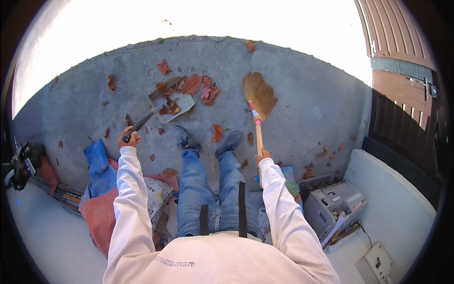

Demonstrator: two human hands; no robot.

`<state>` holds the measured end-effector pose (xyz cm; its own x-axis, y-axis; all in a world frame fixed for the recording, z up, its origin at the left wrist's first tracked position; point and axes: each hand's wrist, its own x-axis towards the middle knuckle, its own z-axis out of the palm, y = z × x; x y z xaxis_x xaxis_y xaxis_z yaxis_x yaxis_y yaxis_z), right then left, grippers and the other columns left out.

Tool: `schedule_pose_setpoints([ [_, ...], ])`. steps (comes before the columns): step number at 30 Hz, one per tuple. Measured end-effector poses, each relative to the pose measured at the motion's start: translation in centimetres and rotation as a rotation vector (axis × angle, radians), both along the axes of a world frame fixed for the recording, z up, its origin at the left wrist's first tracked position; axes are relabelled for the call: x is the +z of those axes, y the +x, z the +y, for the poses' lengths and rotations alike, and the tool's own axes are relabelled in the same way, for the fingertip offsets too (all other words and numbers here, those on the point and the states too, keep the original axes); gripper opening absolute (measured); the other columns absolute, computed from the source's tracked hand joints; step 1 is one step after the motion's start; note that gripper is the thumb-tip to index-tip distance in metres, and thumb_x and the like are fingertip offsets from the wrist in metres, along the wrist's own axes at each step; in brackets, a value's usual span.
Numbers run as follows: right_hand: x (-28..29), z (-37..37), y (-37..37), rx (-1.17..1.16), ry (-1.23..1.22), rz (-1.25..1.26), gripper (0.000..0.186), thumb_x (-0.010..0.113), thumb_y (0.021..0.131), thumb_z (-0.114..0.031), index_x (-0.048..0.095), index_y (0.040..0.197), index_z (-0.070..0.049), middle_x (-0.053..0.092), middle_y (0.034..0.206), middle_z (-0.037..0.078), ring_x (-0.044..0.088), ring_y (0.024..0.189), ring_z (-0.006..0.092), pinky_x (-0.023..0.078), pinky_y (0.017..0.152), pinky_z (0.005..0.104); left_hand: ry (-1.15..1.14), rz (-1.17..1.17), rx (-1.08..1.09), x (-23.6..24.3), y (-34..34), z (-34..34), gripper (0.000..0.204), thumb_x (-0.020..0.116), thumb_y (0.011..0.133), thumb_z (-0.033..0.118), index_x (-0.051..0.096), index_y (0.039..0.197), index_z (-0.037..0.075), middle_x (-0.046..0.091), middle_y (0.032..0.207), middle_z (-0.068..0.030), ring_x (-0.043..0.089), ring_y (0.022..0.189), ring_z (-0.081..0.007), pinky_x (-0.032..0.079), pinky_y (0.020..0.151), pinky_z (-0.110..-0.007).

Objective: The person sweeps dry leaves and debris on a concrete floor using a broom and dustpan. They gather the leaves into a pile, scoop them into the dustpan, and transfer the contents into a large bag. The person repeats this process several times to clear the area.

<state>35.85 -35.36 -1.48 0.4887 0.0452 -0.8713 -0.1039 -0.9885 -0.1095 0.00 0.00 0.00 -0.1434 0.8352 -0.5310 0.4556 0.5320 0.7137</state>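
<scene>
I've got both hands out front, well apart. My left hand (128, 138) is clamped on the dark handle of a dustpan (171, 103); its pan sits beyond the hand on the concrete floor (293, 94), w/ dry leaves (195, 85) in it & just past its far edge. My right hand (263, 154) is wrapped round a broom (258, 110) stick, bristles beyond it, touching the floor just right of the leaves.
</scene>
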Motion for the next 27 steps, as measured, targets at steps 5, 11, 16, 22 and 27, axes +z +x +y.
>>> schedule_pose_setpoints([
  [5, 3.1, 3.8, -8.0, -0.048, 0.057, 0.205, 0.061, 0.058, 0.077, -0.010, 0.032, 0.132, -0.018, 0.054, 0.061, 0.007, 0.051, 0.044, 0.0154, 0.044, 0.039, 0.0318, 0.132, 0.077, -0.209, -1.0, 2.2, -0.8, 0.029, 0.060, 0.068, 0.002, 0.062, 0.095, 0.011, 0.063, 0.078, -0.0090, 0.062, 0.059, -0.0153, 0.050, 0.055, -0.026],
  [11, 9.7, 8.8, -14.0, -0.158, 0.196, 0.513, 0.056, 0.054, 0.079, -0.013, 0.034, 0.131, -0.023, 0.049, 0.059, 0.004, 0.047, 0.041, 0.0130, 0.042, 0.037, 0.0281, 0.469, 0.210, -0.412, -1.4, 0.3, 0.0, 0.028, 0.059, 0.069, 0.002, 0.061, 0.096, 0.011, 0.061, 0.072, -0.0073, 0.061, 0.060, -0.0136, 0.050, 0.057, -0.025],
  [16, 17.6, 7.8, -12.3, -0.125, 0.129, 0.494, 0.059, 0.053, 0.081, -0.015, 0.028, 0.134, -0.023, 0.046, 0.059, 0.003, 0.045, 0.042, 0.0116, 0.041, 0.036, 0.0274, 0.243, 0.029, -0.163, -1.6, -2.7, 0.2, 0.029, 0.063, 0.067, 0.006, 0.062, 0.095, 0.014, 0.062, 0.070, -0.0076, 0.061, 0.064, -0.0150, 0.048, 0.063, -0.027],
  [22, 26.8, 7.3, -4.6, -0.202, 0.071, 0.569, 0.057, 0.051, 0.085, -0.019, 0.024, 0.135, -0.025, 0.046, 0.064, 0.002, 0.041, 0.044, 0.0090, 0.038, 0.037, 0.0245, 0.113, -0.049, 0.097, -1.1, -4.9, -0.6, 0.024, 0.062, 0.071, 0.003, 0.061, 0.094, 0.010, 0.061, 0.072, -0.0062, 0.060, 0.059, -0.0118, 0.048, 0.054, -0.025],
  [27, 30.2, 6.5, -0.6, -0.320, 0.065, 0.493, 0.055, 0.049, 0.086, -0.021, 0.024, 0.135, -0.025, 0.046, 0.065, 0.002, 0.041, 0.045, 0.0090, 0.038, 0.038, 0.0245, 0.029, -0.022, 0.254, -1.2, -4.6, -0.8, 0.024, 0.064, 0.071, 0.006, 0.061, 0.095, 0.010, 0.061, 0.078, -0.0079, 0.060, 0.056, -0.0116, 0.047, 0.048, -0.021],
])
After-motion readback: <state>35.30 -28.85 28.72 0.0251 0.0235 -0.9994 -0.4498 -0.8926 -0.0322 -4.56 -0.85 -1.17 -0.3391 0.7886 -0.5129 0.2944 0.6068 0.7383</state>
